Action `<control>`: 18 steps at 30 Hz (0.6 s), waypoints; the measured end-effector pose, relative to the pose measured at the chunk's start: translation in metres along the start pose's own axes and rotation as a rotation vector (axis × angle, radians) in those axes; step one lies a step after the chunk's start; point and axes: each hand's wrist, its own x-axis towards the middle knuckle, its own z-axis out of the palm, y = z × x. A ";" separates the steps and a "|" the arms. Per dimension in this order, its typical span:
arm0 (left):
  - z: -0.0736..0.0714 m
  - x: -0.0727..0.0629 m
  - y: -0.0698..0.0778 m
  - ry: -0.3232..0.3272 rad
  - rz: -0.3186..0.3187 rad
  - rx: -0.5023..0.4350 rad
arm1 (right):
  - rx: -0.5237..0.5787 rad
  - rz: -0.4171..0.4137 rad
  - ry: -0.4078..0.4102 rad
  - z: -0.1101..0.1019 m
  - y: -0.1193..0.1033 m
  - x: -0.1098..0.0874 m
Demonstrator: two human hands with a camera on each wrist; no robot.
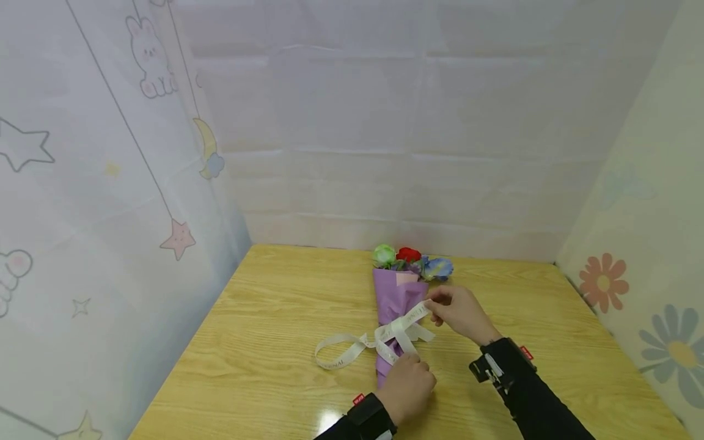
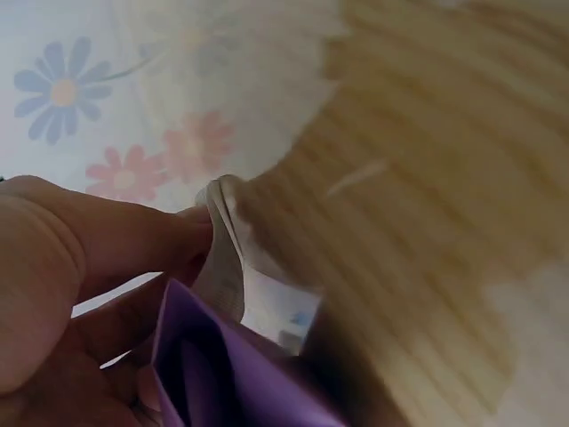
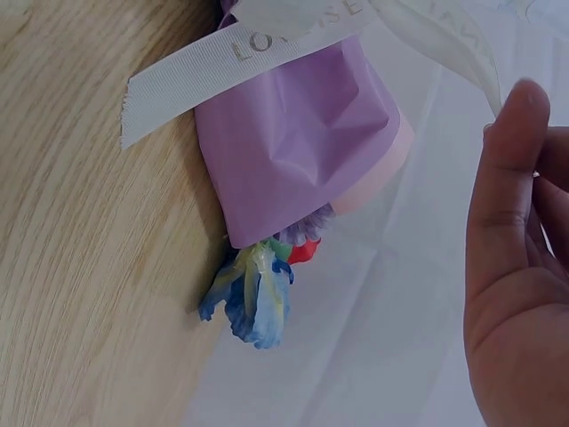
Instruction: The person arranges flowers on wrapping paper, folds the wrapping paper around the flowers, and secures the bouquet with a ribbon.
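A bouquet [image 1: 392, 299] wrapped in purple paper lies on the table, its flowers toward the back wall. White printed ribbon [image 1: 398, 330] is tied round its middle in a bow, and a long loop trails to the left. My right hand [image 1: 461, 315] pinches one ribbon part between thumb and fingertips, drawn up to the right of the wrap. At the bouquet's lower end, my left hand [image 1: 408, 386] pinches another stretch of ribbon [image 2: 222, 258] beside the purple paper [image 2: 258, 382]. In the right wrist view, a cut ribbon end [image 3: 160, 102] hangs over the wrap, near a blue flower [image 3: 253, 298].
The wooden table [image 1: 275, 305] reaches a pale cloth wall [image 1: 396, 183] behind the bouquet. Printed cloth walls stand on both sides, the left one [image 1: 110, 256] with stars and a rabbit, the right one [image 1: 649, 244] with flowers.
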 end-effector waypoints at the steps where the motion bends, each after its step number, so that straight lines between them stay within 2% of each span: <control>1: 0.000 0.000 -0.001 0.005 0.001 -0.029 | 0.002 0.001 -0.005 0.000 0.000 0.000; 2: 0.000 0.000 -0.004 0.017 -0.004 -0.090 | 0.005 0.001 -0.008 0.001 0.001 0.000; 4: -0.006 0.000 -0.013 0.044 -0.043 -0.281 | 0.005 -0.008 -0.011 0.001 0.000 0.000; 7: -0.023 0.002 -0.038 0.148 -0.164 -0.585 | -0.009 -0.036 -0.009 0.000 -0.003 0.000; 8: -0.029 0.003 -0.048 0.196 -0.213 -0.658 | -0.019 -0.050 -0.008 -0.001 -0.004 0.000; 10: -0.039 0.006 -0.068 0.278 -0.292 -0.734 | -0.038 -0.083 -0.003 -0.001 -0.007 0.001; 12: -0.044 0.010 -0.086 0.325 -0.331 -0.789 | -0.064 -0.133 -0.001 0.000 -0.009 0.001; 14: -0.045 0.014 -0.101 0.325 -0.339 -0.858 | -0.083 -0.183 -0.003 0.002 -0.012 0.001; 18: -0.043 0.022 -0.117 0.256 -0.333 -0.999 | -0.077 -0.258 -0.013 0.009 -0.017 0.003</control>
